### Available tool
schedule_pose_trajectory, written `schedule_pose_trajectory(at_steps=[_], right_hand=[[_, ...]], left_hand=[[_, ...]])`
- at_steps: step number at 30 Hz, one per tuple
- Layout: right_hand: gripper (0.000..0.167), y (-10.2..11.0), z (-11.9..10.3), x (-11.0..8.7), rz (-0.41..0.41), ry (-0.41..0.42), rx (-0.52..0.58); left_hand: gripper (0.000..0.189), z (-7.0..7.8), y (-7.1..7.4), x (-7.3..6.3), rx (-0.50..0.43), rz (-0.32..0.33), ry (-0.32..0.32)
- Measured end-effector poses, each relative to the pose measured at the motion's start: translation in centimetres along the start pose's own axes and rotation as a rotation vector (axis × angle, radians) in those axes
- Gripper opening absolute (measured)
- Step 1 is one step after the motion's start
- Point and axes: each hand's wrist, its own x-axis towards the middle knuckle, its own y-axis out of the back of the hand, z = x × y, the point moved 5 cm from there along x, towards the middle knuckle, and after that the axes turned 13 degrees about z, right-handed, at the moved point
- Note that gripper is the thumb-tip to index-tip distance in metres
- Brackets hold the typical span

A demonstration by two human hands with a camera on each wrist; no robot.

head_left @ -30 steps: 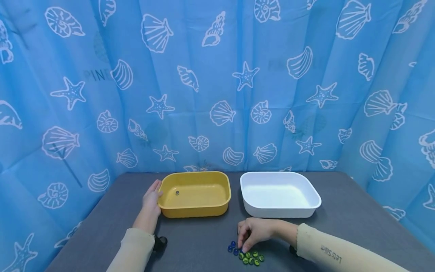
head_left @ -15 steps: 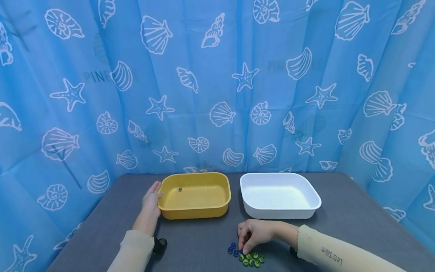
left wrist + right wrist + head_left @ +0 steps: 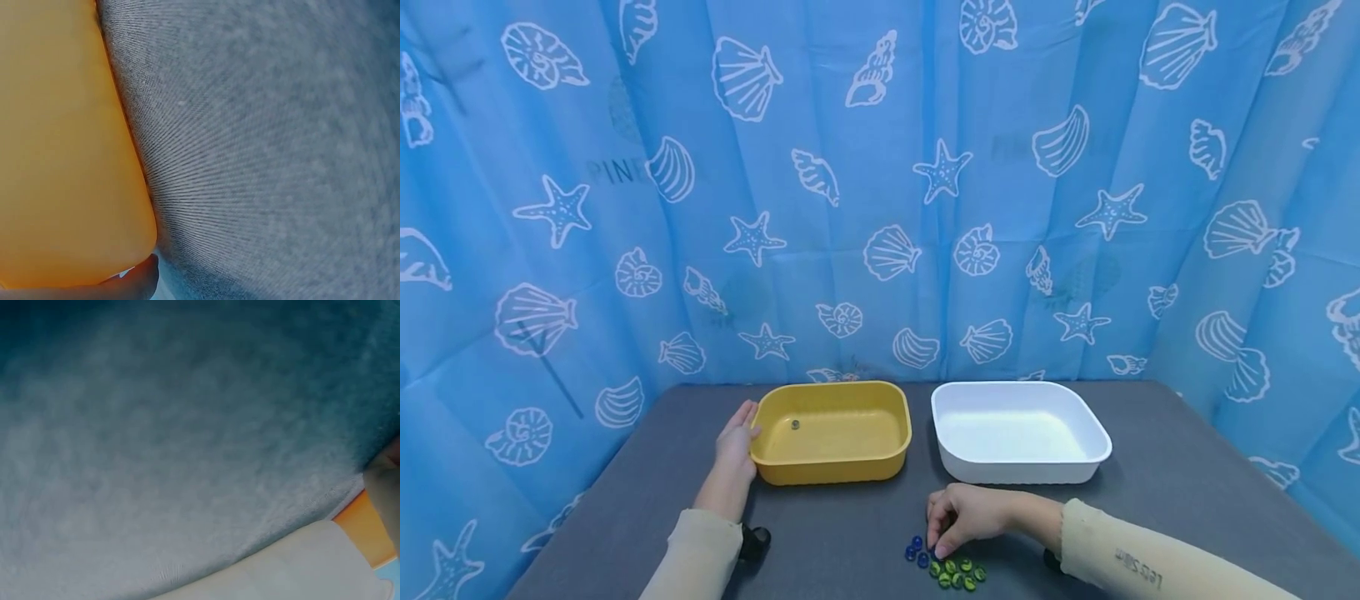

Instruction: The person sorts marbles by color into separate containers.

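Observation:
My left hand (image 3: 735,443) rests against the left end of a yellow tray (image 3: 831,472), fingers extended along its outside and thumb at the rim. In the left wrist view a finger (image 3: 140,279) lies along that end. Inside the tray is one small dark marble (image 3: 795,425). In front of the white tray (image 3: 1022,472), my right hand (image 3: 968,512) pinches a blue marble (image 3: 933,553) at table level, mostly hidden by thumb and fingers. Several other blue marbles (image 3: 917,542) lie just left of the fingertips, and several green marbles (image 3: 956,567) lie nearer me.
Both trays stand side by side at the back of the grey cloth-covered table (image 3: 835,542). A blue curtain (image 3: 880,208) with white shell prints hangs behind and at the sides. Black wrist-worn devices (image 3: 754,543) sit under the sleeves.
The marble in the yellow tray has rolled a little, toward the back and then forward again. Both hands stay nearly still.

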Motion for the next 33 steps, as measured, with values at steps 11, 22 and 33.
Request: schedule_pose_trajectory(at_steps=[11, 22, 33], right_hand=[[0.011, 0.5, -4.3, -0.2, 0.140, -0.146, 0.145], [0.024, 2.6, -7.5, 1.3, 0.383, -0.158, 0.196], [0.023, 4.2, -9.9, 3.7, 0.573, -0.128, 0.219]], left_hand=[[0.056, 0.0, 0.2, 0.0, 0.008, 0.001, -0.002], [0.057, -0.1, 0.0, 0.3, -0.013, 0.009, 0.008], [0.057, 0.0, 0.1, 0.1, -0.023, 0.002, 0.007]])
